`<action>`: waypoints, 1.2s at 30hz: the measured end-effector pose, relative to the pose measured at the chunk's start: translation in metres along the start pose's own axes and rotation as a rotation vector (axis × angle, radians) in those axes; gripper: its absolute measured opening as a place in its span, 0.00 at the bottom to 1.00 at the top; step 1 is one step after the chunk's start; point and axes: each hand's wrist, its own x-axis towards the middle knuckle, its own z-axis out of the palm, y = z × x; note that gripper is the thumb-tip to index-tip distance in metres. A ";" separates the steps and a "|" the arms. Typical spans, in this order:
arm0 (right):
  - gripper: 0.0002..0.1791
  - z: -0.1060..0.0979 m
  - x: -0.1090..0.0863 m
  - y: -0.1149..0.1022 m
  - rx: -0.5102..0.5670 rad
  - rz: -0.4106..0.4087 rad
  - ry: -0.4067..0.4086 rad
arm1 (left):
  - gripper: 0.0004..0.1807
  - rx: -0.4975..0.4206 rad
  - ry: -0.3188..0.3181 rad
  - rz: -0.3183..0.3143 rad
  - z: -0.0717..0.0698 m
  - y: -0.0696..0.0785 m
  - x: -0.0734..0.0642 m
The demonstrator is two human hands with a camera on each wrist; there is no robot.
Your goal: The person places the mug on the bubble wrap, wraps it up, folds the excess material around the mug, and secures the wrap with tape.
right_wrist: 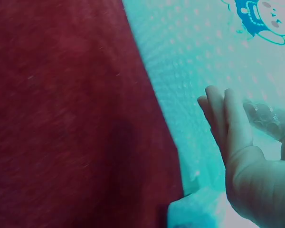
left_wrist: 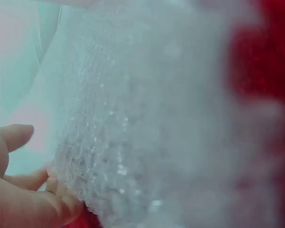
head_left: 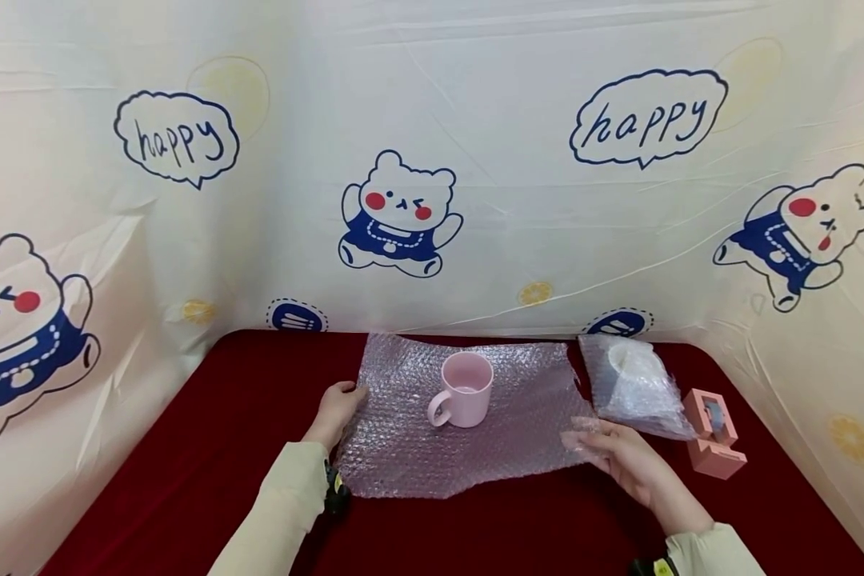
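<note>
A pink mug (head_left: 468, 392) stands upright on a sheet of clear bubble wrap (head_left: 403, 448), its handle towards the front left. My left hand (head_left: 338, 410) is at the sheet's left edge. In the left wrist view its fingers (left_wrist: 61, 202) touch the wrap's edge, with the thumb held apart from it. At the sheet's right edge is my right hand (head_left: 630, 460), its fingertips showing through the plastic. The right wrist view shows those fingers (right_wrist: 228, 118) straight and side by side against the wrap, the thumb mostly out of frame.
Behind my right hand lies a bubble-wrapped bundle (head_left: 630, 384) with something pale inside. A pink tape dispenser (head_left: 716, 456) stands right of it. Dark red cloth (head_left: 209, 480) covers the table, and a printed white curtain (head_left: 518, 240) encloses the back and sides.
</note>
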 end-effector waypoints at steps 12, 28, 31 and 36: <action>0.32 0.046 0.023 -0.046 0.022 -0.071 0.112 | 0.21 0.037 0.022 0.080 -0.003 0.009 -0.004; 0.29 0.109 0.074 -0.061 0.179 -0.080 0.278 | 0.19 0.016 0.031 0.058 -0.002 0.012 -0.007; 0.30 0.115 0.080 -0.057 0.137 -0.082 0.285 | 0.19 0.019 0.026 0.056 -0.003 0.012 -0.007; 0.30 0.118 0.083 -0.047 -0.069 -0.118 0.258 | 0.20 0.015 0.019 0.040 -0.004 0.010 -0.009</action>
